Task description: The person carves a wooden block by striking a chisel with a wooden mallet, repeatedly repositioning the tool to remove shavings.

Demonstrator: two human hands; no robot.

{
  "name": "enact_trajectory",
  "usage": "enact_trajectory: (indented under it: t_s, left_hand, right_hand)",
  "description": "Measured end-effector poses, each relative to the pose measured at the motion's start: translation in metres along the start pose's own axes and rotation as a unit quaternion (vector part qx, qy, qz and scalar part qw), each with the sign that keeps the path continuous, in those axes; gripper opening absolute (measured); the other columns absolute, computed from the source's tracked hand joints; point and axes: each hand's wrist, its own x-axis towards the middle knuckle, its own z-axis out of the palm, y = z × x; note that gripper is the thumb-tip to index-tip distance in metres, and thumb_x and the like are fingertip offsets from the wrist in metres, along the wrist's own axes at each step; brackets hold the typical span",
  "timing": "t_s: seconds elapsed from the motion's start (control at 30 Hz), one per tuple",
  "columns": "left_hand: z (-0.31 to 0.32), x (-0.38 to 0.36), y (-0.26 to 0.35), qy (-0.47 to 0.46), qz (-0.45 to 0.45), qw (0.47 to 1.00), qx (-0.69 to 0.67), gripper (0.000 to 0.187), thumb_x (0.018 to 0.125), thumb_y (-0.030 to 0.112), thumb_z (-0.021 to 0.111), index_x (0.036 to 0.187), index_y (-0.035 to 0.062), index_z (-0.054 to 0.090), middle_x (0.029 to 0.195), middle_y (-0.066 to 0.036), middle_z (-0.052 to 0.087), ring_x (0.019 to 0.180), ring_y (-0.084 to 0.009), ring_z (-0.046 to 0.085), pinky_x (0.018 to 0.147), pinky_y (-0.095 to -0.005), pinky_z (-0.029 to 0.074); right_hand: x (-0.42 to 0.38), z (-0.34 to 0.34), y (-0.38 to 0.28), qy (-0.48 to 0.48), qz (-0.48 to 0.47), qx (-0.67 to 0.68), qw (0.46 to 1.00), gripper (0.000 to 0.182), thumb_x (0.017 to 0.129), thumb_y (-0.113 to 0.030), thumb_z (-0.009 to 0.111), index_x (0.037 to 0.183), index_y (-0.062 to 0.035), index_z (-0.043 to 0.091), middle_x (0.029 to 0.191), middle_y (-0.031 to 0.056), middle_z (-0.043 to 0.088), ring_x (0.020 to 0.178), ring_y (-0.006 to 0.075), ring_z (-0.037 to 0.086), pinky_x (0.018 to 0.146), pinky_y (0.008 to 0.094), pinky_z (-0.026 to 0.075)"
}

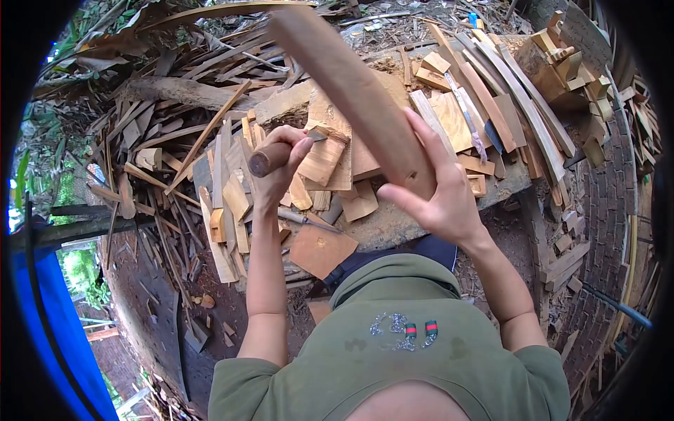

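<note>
Head view shows the left hand [281, 165] closed tight round the dark rounded wooden handle of a chisel-like tool [270, 158], whose butt points to 8 o'clock and whose blade end runs toward 2 o'clock. The blade tip seems to rest on a pale flat offcut [324, 158], though I cannot be sure it touches. The right hand [439, 200] is half open, its fingers spread along the lower end of 1 long reddish-brown wooden plank [351, 88]. That plank's long axis runs from 11 o'clock, far and high, down to 5 o'clock at the palm. It sits between both hands, nearer the right. Beneath lies a worn workbench [393, 224] heaped with wood scraps [232, 203].
</note>
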Motion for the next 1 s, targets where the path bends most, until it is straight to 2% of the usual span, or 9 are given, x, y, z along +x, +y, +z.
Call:
enact_trajectory:
  t_s: [0.07, 0.13, 0.17, 0.33, 0.47, 0.57, 0.73, 0.8, 1.0]
  left_hand:
    - [0.008, -0.009, 0.02, 0.032, -0.013, 0.998, 0.047, 0.013, 0.089, 0.012, 0.074, 0.083, 0.0048, 0.065, 0.082, 0.002, 0.062, 0.085, -0.01, 0.058, 0.08, -0.0253, 0.046]
    - [0.001, -0.021, -0.04, 0.106, -0.057, 0.973, -0.198, 0.012, 0.089, 0.012, 0.073, 0.083, 0.007, 0.065, 0.081, 0.004, 0.061, 0.079, -0.0065, 0.054, 0.072, -0.0227, 0.044]
    - [-0.006, -0.008, -0.04, -0.057, 0.083, 0.989, -0.105, 0.012, 0.089, 0.01, 0.069, 0.095, 0.0037, 0.06, 0.096, -0.006, 0.062, 0.087, -0.0132, 0.058, 0.082, -0.0269, 0.047]
    - [0.009, -0.023, -0.022, 0.089, -0.022, 0.993, 0.071, 0.013, 0.086, 0.0, 0.07, 0.079, 0.0065, 0.061, 0.078, -0.001, 0.059, 0.076, -0.0075, 0.054, 0.069, -0.0228, 0.044]
    - [0.022, -0.02, -0.006, 0.052, 0.095, 0.994, 0.001, 0.016, 0.087, 0.001, 0.07, 0.076, 0.0052, 0.059, 0.076, 0.002, 0.057, 0.07, -0.0051, 0.048, 0.063, -0.0228, 0.039]
    - [0.026, -0.021, 0.003, 0.072, 0.024, 0.996, -0.052, 0.018, 0.089, 0.004, 0.069, 0.075, 0.0064, 0.058, 0.075, 0.005, 0.055, 0.069, -0.0032, 0.045, 0.063, -0.0214, 0.037]
    - [0.02, -0.026, -0.012, 0.085, 0.097, 0.991, -0.023, 0.017, 0.089, 0.0, 0.067, 0.077, 0.0051, 0.056, 0.078, 0.002, 0.057, 0.073, -0.0066, 0.048, 0.069, -0.0223, 0.041]
    - [0.014, -0.029, -0.032, 0.051, 0.068, 0.995, -0.056, 0.014, 0.09, -0.005, 0.064, 0.086, 0.0057, 0.056, 0.093, -0.004, 0.061, 0.089, -0.0133, 0.055, 0.088, -0.0291, 0.044]
    - [0.014, -0.029, -0.032, 0.128, 0.103, 0.98, -0.113, 0.018, 0.087, -0.007, 0.066, 0.079, 0.0052, 0.056, 0.083, -0.002, 0.06, 0.08, -0.0102, 0.053, 0.076, -0.0245, 0.043]
  right_hand:
    - [0.001, 0.001, -0.024, -0.026, -0.089, 0.08, 0.992, 0.088, 0.074, -0.023, 0.08, 0.147, -0.0038, 0.036, 0.134, 0.0223, 0.056, 0.106, 0.0336, 0.067, 0.091, 0.0381, 0.054]
    - [0.002, 0.009, -0.031, -0.032, -0.207, 0.022, 0.978, 0.091, 0.068, -0.018, 0.082, 0.147, -0.0061, 0.037, 0.121, 0.02, 0.065, 0.083, 0.0319, 0.072, 0.072, 0.036, 0.059]
    - [0.003, 0.012, -0.031, -0.063, -0.22, -0.023, 0.973, 0.089, 0.068, -0.016, 0.079, 0.147, -0.0092, 0.039, 0.106, 0.0176, 0.07, 0.072, 0.0294, 0.071, 0.062, 0.0354, 0.058]
    - [0.01, 0.019, -0.036, -0.118, -0.162, -0.162, 0.966, 0.084, 0.069, -0.015, 0.077, 0.146, -0.0124, 0.043, 0.082, 0.0141, 0.07, 0.06, 0.0254, 0.068, 0.053, 0.0341, 0.055]
    - [-0.001, 0.022, -0.049, -0.062, -0.311, -0.097, 0.944, 0.082, 0.07, -0.02, 0.079, 0.145, -0.0166, 0.047, 0.055, 0.0022, 0.051, 0.042, 0.0156, 0.054, 0.041, 0.033, 0.047]
    - [0.009, 0.036, -0.033, -0.072, -0.277, -0.211, 0.935, 0.071, 0.077, -0.032, 0.076, 0.143, -0.0219, 0.051, 0.051, 0.0009, 0.048, 0.038, 0.013, 0.05, 0.037, 0.0314, 0.042]
    - [-0.001, 0.032, -0.048, -0.063, -0.34, -0.152, 0.926, 0.074, 0.08, -0.036, 0.075, 0.147, -0.0231, 0.046, 0.052, 0.0023, 0.051, 0.037, 0.0118, 0.047, 0.036, 0.0304, 0.04]
    - [0.008, 0.039, -0.035, -0.093, -0.267, -0.224, 0.933, 0.07, 0.082, -0.031, 0.07, 0.147, -0.0259, 0.044, 0.051, 0.0037, 0.052, 0.041, 0.0146, 0.056, 0.037, 0.0306, 0.042]
    - [-0.002, 0.027, -0.049, -0.071, -0.312, -0.14, 0.937, 0.075, 0.079, -0.028, 0.071, 0.148, -0.0209, 0.043, 0.052, 0.0039, 0.052, 0.042, 0.0155, 0.056, 0.037, 0.0334, 0.043]
